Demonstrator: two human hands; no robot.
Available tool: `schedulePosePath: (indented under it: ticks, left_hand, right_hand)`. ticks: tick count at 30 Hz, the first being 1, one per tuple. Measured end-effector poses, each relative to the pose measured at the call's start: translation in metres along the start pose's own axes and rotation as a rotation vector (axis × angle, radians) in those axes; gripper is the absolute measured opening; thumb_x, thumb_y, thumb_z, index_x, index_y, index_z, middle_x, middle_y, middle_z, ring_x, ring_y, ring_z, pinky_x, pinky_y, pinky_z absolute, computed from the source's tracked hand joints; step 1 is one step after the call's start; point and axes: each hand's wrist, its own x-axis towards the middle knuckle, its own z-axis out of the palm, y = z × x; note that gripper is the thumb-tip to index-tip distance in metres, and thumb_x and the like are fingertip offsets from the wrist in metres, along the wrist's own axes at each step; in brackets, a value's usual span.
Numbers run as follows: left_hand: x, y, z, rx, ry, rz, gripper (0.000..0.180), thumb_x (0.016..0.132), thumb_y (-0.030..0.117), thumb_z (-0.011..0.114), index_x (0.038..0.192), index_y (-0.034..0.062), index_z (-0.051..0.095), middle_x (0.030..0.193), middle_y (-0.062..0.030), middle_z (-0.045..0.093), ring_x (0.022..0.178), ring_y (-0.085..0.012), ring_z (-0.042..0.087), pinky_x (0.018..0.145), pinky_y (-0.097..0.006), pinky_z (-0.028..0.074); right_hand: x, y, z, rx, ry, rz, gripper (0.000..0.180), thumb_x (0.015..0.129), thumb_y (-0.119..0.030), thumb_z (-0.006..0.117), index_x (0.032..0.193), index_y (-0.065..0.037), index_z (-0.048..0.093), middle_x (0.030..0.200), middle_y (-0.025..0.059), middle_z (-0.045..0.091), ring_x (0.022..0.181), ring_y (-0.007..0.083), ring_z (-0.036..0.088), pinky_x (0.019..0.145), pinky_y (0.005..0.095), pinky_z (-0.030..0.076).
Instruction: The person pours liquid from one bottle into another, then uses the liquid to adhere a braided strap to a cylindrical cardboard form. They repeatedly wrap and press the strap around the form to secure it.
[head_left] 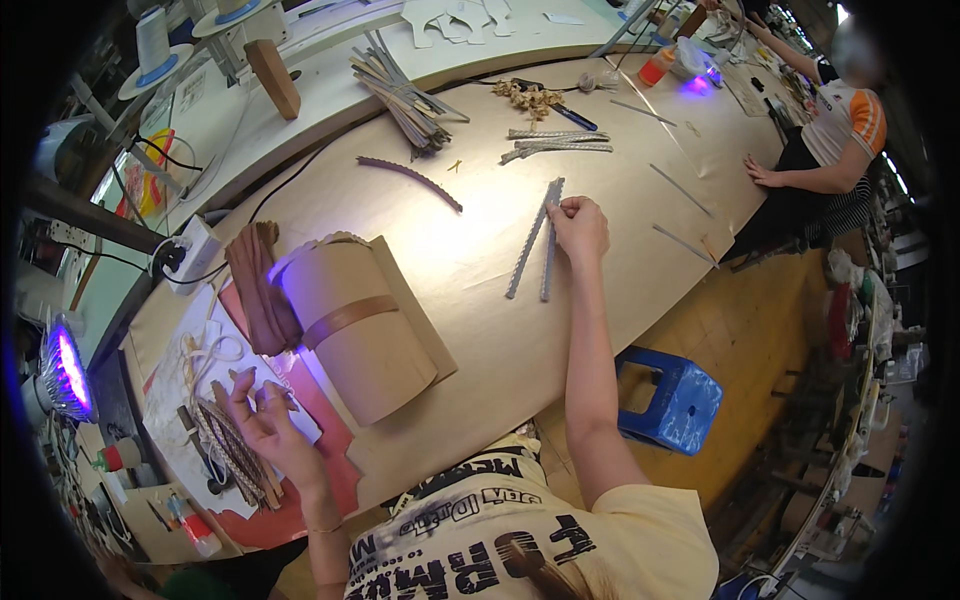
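Note:
My right hand (581, 229) is closed at the upper end of a pair of narrow grey strips with scalloped edges. One grey strip (528, 249) slants down to the left on the table, and the other strip (548, 268) lies closer to my wrist. Above the white sheet at the left, my left hand (266, 412) hovers with fingers apart and nothing in it. Beside it is a bundle of patterned strips (228, 440). Between my hands stands a curved tan form (345, 345) with a brown band, and a folded brown piece (262, 288) leans at its left.
A dark curved strip (412, 180), a strip bundle (405, 105) and pale strips (558, 146) lie farther back. A blue-handled tool (574, 117) sits near shavings. Purple lamp (68, 370) glows at left; blue stool (690, 405) stands right. Another person (835, 130) sits at far right.

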Motion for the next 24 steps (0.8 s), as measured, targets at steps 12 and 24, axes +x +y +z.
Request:
schedulePosePath:
  ticks: [12, 24]
  left_hand:
    - [0.010, 0.054, 0.051, -0.342, -0.549, -0.179, 0.043, 0.093, 0.010, 0.067, 0.131, -0.0048, 0.053, 0.118, -0.0161, 0.066, 0.106, -0.0201, 0.066, 0.089, -0.029, 0.053]
    - [0.061, 0.059, 0.014, -0.485, -0.228, -0.078, 0.031, 0.092, 0.004, 0.070, 0.121, -0.0028, 0.063, 0.108, -0.0087, 0.071, 0.096, -0.0133, 0.067, 0.087, -0.027, 0.055]
  right_hand:
    - [-0.131, -0.100, -0.018, 0.114, 0.589, -1.468, 0.018, 0.078, -0.014, 0.077, 0.093, -0.016, 0.066, 0.101, -0.0013, 0.072, 0.095, 0.0172, 0.070, 0.099, 0.0407, 0.041]
    - [-0.195, -0.208, 0.007, 0.267, 0.252, -1.877, 0.021, 0.072, -0.012, 0.080, 0.090, -0.012, 0.069, 0.091, 0.0019, 0.070, 0.087, 0.0188, 0.073, 0.107, 0.0446, 0.039]
